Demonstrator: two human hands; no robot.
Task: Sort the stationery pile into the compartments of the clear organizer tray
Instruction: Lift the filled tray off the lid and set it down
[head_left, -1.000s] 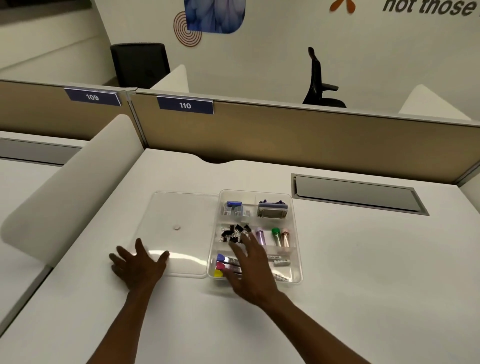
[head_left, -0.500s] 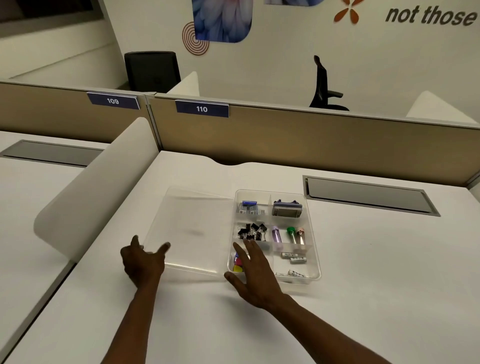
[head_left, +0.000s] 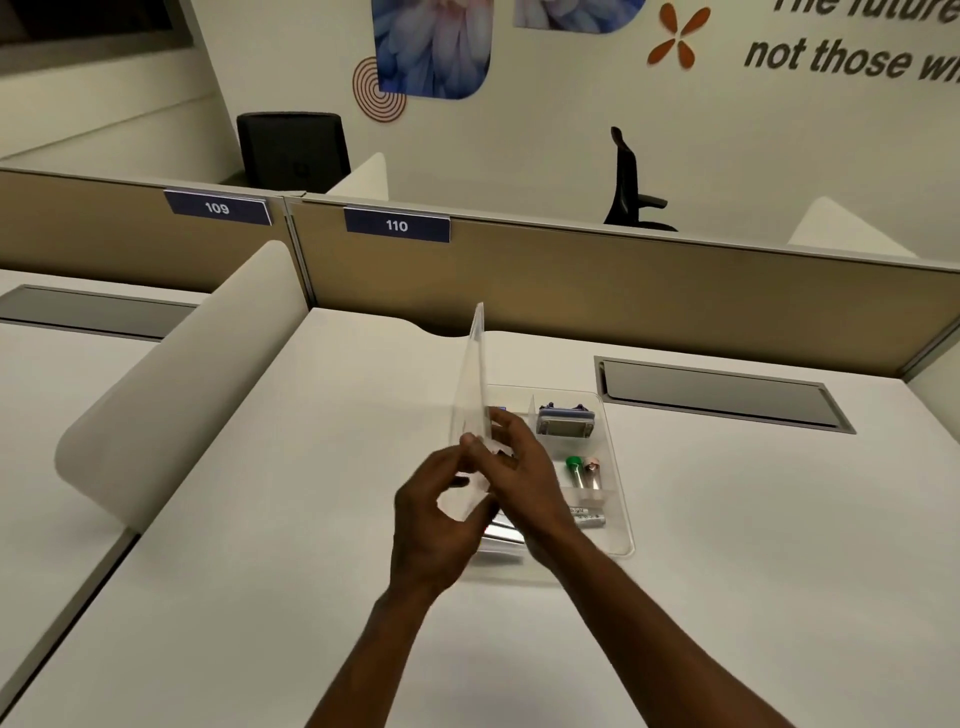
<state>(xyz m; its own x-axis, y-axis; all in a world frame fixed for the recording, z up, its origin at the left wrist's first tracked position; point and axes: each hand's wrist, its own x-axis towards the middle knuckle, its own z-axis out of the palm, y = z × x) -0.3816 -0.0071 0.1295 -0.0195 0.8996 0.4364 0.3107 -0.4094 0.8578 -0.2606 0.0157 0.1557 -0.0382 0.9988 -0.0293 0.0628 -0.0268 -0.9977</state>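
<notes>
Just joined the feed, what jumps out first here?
A clear plastic lid stands nearly upright at mid-desk, held between the left hand and right hand. Right of it, the clear organizer tray holds a green-capped tube and a stapler.

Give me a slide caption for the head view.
Both hands, left hand and right hand, swing the clear lid over the organizer tray.

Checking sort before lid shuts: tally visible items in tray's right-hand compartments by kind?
Stapler: 1
Capped tubes: 2, green-capped tube and brown-capped tube
Batteries: at least 2, partly hidden by the right hand
Total: 5 visible
</notes>
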